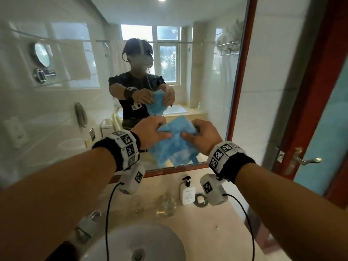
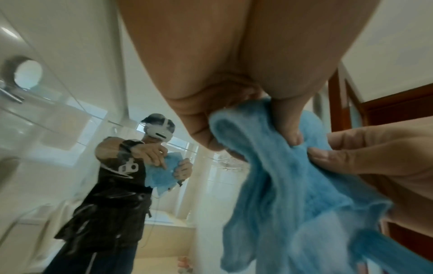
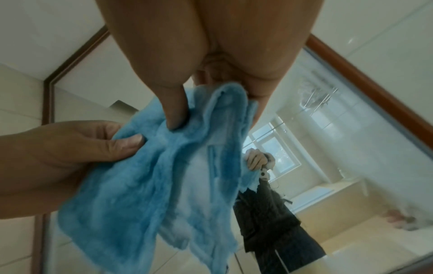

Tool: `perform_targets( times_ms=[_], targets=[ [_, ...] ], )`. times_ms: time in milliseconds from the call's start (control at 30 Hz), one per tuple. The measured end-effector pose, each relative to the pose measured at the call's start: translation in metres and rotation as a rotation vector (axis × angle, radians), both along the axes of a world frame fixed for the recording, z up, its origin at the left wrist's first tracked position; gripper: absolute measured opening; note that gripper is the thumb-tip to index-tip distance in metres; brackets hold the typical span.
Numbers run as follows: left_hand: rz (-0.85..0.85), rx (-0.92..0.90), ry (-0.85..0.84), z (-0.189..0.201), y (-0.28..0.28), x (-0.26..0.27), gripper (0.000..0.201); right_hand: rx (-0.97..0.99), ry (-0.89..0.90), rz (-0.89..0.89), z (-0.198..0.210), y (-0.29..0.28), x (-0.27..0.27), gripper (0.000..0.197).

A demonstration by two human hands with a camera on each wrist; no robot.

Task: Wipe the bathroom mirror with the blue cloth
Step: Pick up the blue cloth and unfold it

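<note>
A fluffy blue cloth [image 1: 174, 146] hangs crumpled between both hands, in the air in front of the lower part of the bathroom mirror [image 1: 75, 91]. My left hand [image 1: 153, 131] pinches its upper left part between thumb and fingers. My right hand [image 1: 200, 136] pinches the upper right part. In the left wrist view the blue cloth [image 2: 288, 178] drapes down from my left hand [image 2: 248, 128], with the right hand's fingers [image 2: 346, 155] at its side. In the right wrist view my right hand [image 3: 206, 107] grips the blue cloth [image 3: 145, 185]. The cloth seems held just off the glass.
The mirror's red-brown wooden frame [image 1: 243, 72] runs along its right and bottom edges. Below lies a beige counter [image 1: 216, 228] with a white basin [image 1: 143, 243], a tap [image 1: 90, 221], clear glasses [image 1: 169, 204] and a white pump bottle [image 1: 187, 191]. A door with a metal handle [image 1: 305, 160] stands at right.
</note>
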State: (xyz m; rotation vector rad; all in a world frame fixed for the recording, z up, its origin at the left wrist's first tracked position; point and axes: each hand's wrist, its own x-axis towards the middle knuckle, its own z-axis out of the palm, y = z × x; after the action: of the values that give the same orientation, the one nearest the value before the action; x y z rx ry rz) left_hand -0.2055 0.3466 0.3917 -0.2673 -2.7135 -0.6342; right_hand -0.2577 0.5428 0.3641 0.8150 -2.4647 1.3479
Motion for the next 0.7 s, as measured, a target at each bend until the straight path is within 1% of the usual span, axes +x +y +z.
perform_targets(
  times_ms=[133, 200, 267, 300, 333, 433, 467, 500, 567, 633, 700],
  targets=[
    [-0.061, 0.046, 0.075, 0.012, 0.010, -0.025, 0.029, -0.020, -0.073, -0.042, 0.011, 0.006, -0.007, 0.032],
    [-0.093, 0.070, 0.111, 0.014, 0.017, -0.037, 0.031, -0.003, -0.088, -0.068, 0.015, 0.008, -0.009, 0.028],
    [-0.122, 0.075, 0.127, 0.014, 0.022, -0.049, 0.024, 0.006, -0.080, -0.124, 0.018, 0.010, -0.011, 0.025],
    [-0.135, 0.084, 0.115, 0.014, 0.023, -0.054, 0.022, 0.008, -0.063, -0.153, 0.020, 0.012, -0.014, 0.026],
    [-0.150, 0.090, 0.090, 0.014, 0.024, -0.058, 0.026, 0.017, -0.039, -0.181, 0.021, 0.016, -0.017, 0.029],
    [-0.216, 0.000, 0.049, 0.016, 0.032, -0.071, 0.045, 0.044, 0.011, -0.239, 0.030, 0.028, -0.030, 0.032],
    [-0.221, -0.028, 0.042, 0.019, 0.037, -0.076, 0.044, 0.046, 0.015, -0.253, 0.034, 0.033, -0.035, 0.031],
    [-0.204, -0.032, 0.037, 0.022, 0.039, -0.079, 0.037, 0.064, 0.025, -0.270, 0.037, 0.035, -0.038, 0.032],
    [-0.150, -0.024, 0.073, 0.031, 0.051, -0.090, 0.026, 0.090, 0.086, -0.356, 0.042, 0.042, -0.049, 0.043],
    [-0.101, -0.005, 0.146, 0.041, 0.064, -0.101, 0.024, 0.037, 0.190, -0.506, 0.045, 0.048, -0.062, 0.056],
    [-0.067, 0.005, 0.214, 0.051, 0.080, -0.114, 0.020, -0.057, 0.280, -0.609, 0.049, 0.052, -0.075, 0.062]
  ],
)
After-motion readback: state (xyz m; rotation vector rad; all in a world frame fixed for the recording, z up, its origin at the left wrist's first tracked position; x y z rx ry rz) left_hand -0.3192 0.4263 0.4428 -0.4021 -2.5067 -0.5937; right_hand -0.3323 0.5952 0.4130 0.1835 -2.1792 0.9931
